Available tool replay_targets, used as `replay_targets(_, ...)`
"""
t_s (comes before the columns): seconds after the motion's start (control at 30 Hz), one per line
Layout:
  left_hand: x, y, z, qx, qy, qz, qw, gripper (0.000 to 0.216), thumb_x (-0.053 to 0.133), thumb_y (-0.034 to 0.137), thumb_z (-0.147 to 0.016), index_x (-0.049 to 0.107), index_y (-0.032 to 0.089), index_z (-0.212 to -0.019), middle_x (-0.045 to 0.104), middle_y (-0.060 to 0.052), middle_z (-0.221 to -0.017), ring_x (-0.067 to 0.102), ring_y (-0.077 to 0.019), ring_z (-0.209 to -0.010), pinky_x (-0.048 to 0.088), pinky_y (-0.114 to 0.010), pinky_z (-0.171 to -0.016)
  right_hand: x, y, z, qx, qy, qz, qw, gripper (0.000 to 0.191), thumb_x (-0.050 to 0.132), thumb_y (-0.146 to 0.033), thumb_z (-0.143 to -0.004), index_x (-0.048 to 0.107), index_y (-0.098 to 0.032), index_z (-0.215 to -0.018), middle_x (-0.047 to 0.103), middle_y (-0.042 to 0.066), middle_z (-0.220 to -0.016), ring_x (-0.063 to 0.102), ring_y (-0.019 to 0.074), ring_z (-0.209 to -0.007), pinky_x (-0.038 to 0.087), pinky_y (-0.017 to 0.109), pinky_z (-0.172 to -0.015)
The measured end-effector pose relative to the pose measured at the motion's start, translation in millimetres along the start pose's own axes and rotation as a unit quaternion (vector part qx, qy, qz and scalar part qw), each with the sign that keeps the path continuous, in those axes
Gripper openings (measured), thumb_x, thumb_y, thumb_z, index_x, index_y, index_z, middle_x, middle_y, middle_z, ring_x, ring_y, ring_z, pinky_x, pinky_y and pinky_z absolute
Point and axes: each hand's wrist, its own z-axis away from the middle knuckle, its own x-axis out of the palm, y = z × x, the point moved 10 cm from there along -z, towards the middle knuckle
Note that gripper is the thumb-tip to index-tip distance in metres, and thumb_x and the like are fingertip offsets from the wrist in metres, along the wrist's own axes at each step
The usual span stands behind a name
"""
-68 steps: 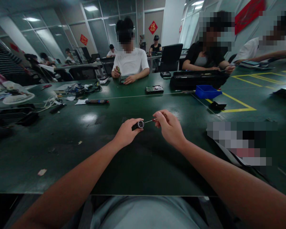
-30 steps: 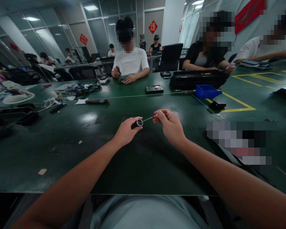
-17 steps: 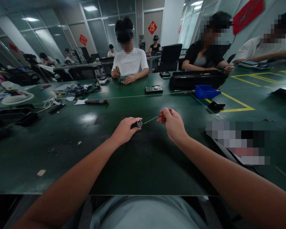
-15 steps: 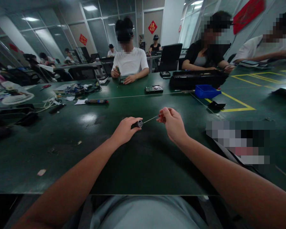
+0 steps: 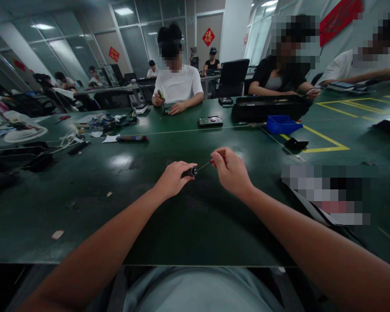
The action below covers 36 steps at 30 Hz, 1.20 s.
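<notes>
Dark green matting covered the long work table (image 5: 123, 208), and both bare hands hovered just above it near the middle. The left hand (image 5: 173, 178) was closed around a small black cylindrical part with a silvery end (image 5: 190, 172), its fingers wrapped over the body so that only the metal-rimmed end showed, turned toward the other hand. The right hand (image 5: 231, 172) pinched a thin screwdriver with a red handle and a slim metal shaft (image 5: 205, 164) between thumb and fingertips; the shaft slanted down and to the left, and its tip met the cylinder's silvery end. How far the tip entered could not be told.

Farther along the table lay a blue plastic tray (image 5: 282, 125) beside yellow tape lines (image 5: 325, 143), a bare green circuit board (image 5: 210, 121), and a dark pen-shaped tool (image 5: 132, 138) near a tangle of cables (image 5: 108, 121). Across the table a person in a white T-shirt (image 5: 178, 84) held a small tool over a dark device.
</notes>
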Motion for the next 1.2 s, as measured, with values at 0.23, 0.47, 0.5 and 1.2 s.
replay_targets(0.23, -11, -7, -1, -0.053, 0.031, 0.094, 0.994, 0.039, 0.068, 0.026, -0.087, 0.062, 0.024, -0.125, 0.065, -0.006, -0.117, 0.058, -0.0234, -0.109, 0.045, -0.041, -0.100, -9, 1, -1, 0.004, 0.031, 0.023, 0.999, 0.022, 0.043, -0.037, -0.099, 0.056, -0.024, -0.088, 0.065, 0.004, -0.075, 0.062, 0.0213, -0.072, 0.041, 0.034, -0.067)
replay_targets(0.47, -13, -22, 1, -0.162, 0.082, 0.472, 0.863, 0.027, 0.057, 0.029, -0.091, 0.055, 0.018, -0.115, 0.062, -0.009, -0.106, 0.060, -0.0151, -0.084, 0.050, -0.030, -0.077, -11, 0, -1, 0.009, 0.037, 0.010, 0.999, 0.020, 0.044, -0.037, -0.099, 0.056, -0.024, -0.089, 0.067, 0.004, -0.077, 0.064, 0.0215, -0.074, 0.042, 0.034, -0.068)
replay_targets(0.5, -12, -21, 1, -0.174, 0.079, 0.508, 0.840, 0.025, 0.056, 0.029, -0.091, 0.054, 0.018, -0.113, 0.061, -0.008, -0.101, 0.058, -0.0136, -0.078, 0.049, -0.027, -0.070, -12, 0, -1, 0.010, 0.037, 0.011, 0.999, 0.021, 0.044, -0.038, -0.099, 0.056, -0.024, -0.089, 0.067, 0.004, -0.076, 0.064, 0.0216, -0.074, 0.042, 0.034, -0.068)
replay_targets(1.2, 31, 17, -17, -0.090, -0.126, -0.051, 0.987, 0.042, 0.064, 0.053, -0.085, 0.070, 0.022, -0.113, 0.071, -0.012, -0.105, 0.066, -0.0293, -0.091, 0.050, -0.034, -0.072, -14, -4, 0, -0.007, 0.039, 0.002, 0.999, 0.021, 0.042, -0.037, -0.100, 0.056, -0.024, -0.091, 0.067, 0.004, -0.080, 0.064, 0.0208, -0.075, 0.043, 0.034, -0.069)
